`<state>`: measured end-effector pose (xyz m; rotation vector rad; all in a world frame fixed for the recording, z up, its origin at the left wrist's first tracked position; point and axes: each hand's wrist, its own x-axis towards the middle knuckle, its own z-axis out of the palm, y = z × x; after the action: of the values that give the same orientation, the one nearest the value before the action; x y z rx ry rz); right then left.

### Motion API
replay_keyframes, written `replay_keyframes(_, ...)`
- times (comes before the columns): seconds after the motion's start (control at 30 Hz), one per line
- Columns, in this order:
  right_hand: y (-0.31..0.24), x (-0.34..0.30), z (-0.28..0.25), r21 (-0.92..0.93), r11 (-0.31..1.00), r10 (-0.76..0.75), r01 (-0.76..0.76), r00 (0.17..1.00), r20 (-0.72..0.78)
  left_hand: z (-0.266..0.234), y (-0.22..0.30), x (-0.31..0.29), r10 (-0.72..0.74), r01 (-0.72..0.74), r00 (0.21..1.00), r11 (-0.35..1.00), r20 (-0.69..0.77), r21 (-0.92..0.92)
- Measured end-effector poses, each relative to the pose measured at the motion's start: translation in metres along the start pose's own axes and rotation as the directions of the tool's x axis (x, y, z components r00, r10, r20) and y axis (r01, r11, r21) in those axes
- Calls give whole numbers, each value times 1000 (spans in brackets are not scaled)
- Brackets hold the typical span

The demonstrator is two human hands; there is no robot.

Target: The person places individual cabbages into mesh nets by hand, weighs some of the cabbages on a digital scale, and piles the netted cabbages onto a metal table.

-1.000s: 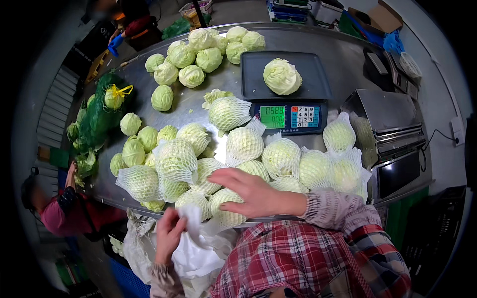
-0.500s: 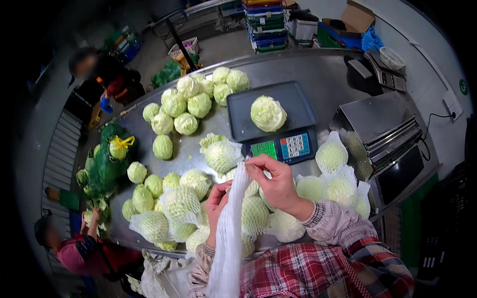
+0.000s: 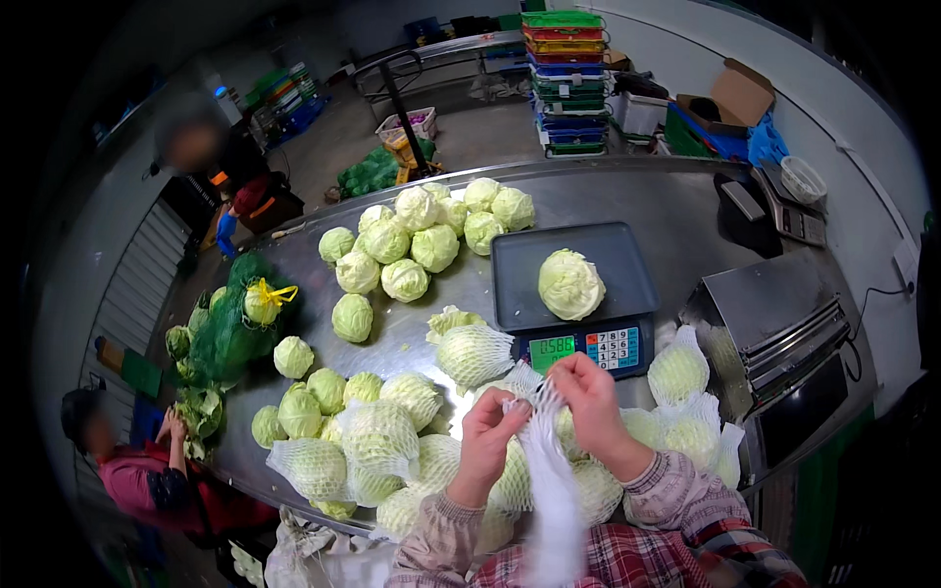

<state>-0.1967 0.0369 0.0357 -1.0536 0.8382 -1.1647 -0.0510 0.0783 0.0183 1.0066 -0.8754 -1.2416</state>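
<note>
A bundle of white foam net sleeves (image 3: 551,480) hangs down in front of me, blurred toward its lower end. My left hand (image 3: 490,436) pinches one side of its top, and my right hand (image 3: 590,404) pinches the other side, with the mesh spread a little between them. Beyond my hands, one bare cabbage (image 3: 571,285) sits on the grey tray of the digital scale (image 3: 627,257). Several cabbages in white foam nets (image 3: 376,436) lie under and to the left of my hands. More netted cabbages (image 3: 678,374) are at the right.
Bare cabbages (image 3: 412,235) are heaped at the far middle of the metal table (image 3: 676,225). A steel machine (image 3: 769,323) stands at the right. At the left is a green mesh sack (image 3: 235,328) of cabbages. Two people work there, one handling leafy cabbage (image 3: 199,416).
My hands have shifted right and slightly down in view with the foam net sleeves. The top of the mesh is now spread between my fingers. The whole view has tilted up a little.
</note>
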Motion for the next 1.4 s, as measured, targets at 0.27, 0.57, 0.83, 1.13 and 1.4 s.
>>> replay_keyframes(0.27, -7, -1, -78, 291, 876, 158, -384, 799, 580, 2, -7, 9, -447, 515, 857, 717, 257, -469)
replay_keyframes(0.57, -9, 89, -109, -151, 986, -36, 71, 975, 221, 34, -5, 123, 93, -39, 959, 979, 266, -202)
replay_keyframes(0.83, 75, 117, 7, -554, 799, 46, 233, 895, 443, 69, -177, 288, 202, -40, 952, 826, -229, 562)
replay_keyframes(1.13, 110, 102, 71, -562, 790, 183, 245, 780, 598, -11, -113, 152, 426, -383, 905, 834, -22, 398)
replay_keyframes(1.4, 106, 44, 117, -534, 802, 226, 268, 691, 687, -60, -70, 39, 521, -445, 848, 798, -95, 406)
